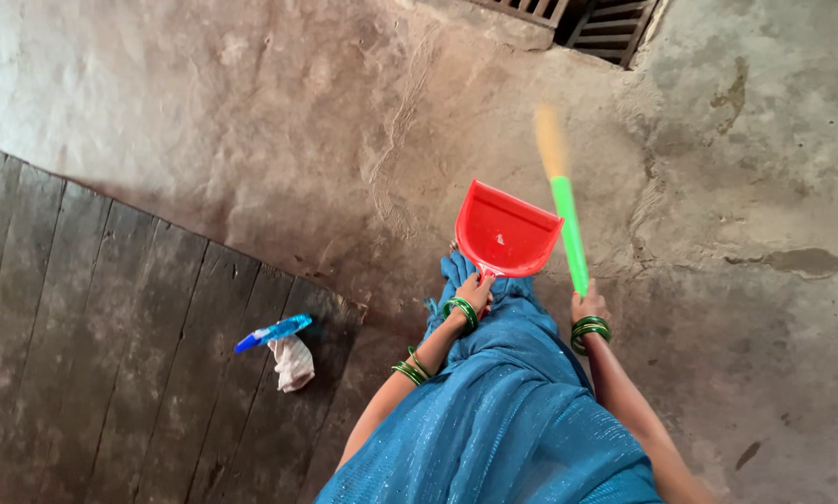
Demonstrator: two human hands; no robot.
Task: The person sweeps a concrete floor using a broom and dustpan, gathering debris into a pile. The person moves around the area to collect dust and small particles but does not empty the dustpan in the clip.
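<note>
My left hand (475,292) grips the handle of a red plastic dustpan (505,231), held out in front of me above the floor. My right hand (589,305) is closed around the green handle of a broom (568,224); its yellowish bristle end is blurred and points away from me. Green bangles sit on both wrists. A blue garment covers my lap and legs below the hands.
Rough grey concrete floor (298,121) spreads ahead. To the left lies a dark wooden plank platform (92,317) with a blue spray bottle (274,331) and a crumpled white cloth (293,362) on it. A slatted wooden opening (606,23) is at the top.
</note>
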